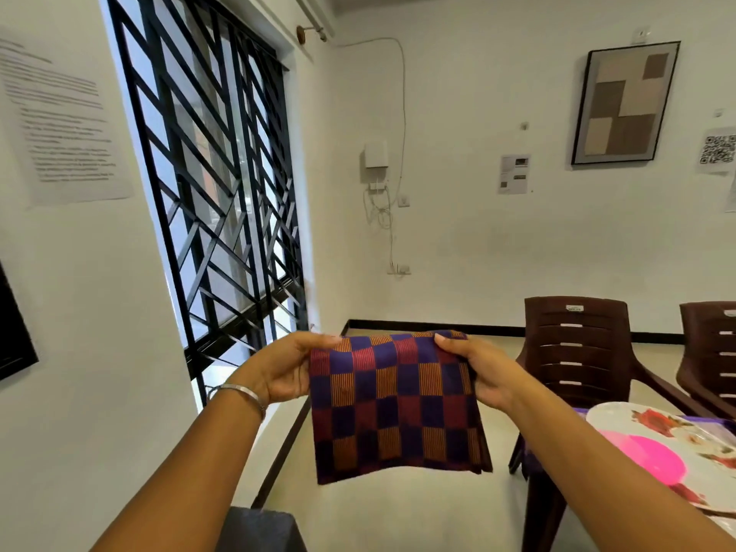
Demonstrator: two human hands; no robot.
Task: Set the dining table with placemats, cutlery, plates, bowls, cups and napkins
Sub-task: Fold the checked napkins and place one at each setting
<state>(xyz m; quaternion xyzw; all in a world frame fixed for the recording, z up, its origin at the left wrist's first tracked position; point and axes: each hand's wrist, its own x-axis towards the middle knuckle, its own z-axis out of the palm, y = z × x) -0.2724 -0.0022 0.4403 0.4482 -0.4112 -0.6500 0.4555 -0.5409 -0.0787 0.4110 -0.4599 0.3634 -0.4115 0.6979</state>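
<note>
A: How many cloths?
B: One napkin (pixel 398 408), checked in blue, red and orange, folded with layered edges showing at its lower right corner. It hangs in the air in front of the person, held by its two top corners.
A: Both hands on it?
B: Yes. The left hand (pixel 284 368) pinches the top left corner and the right hand (pixel 476 368) pinches the top right, fingers curled round the cloth. A bangle (pixel 243 394) sits on the left wrist.
A: And the worktop?
B: Only its corner shows at the lower right, under a purple mat (pixel 535 452). On it lies one flowered plate (pixel 677 428), with one pink bowl (pixel 647 458) on the plate.
A: The room?
B: White walls, pale floor, a tall window with a black grille (pixel 215 185) on the left. Two brown chairs (pixel 577 352) stand beyond the worktop. One framed picture (pixel 625 103) hangs on the far wall, near a QR sheet (pixel 719 150).
</note>
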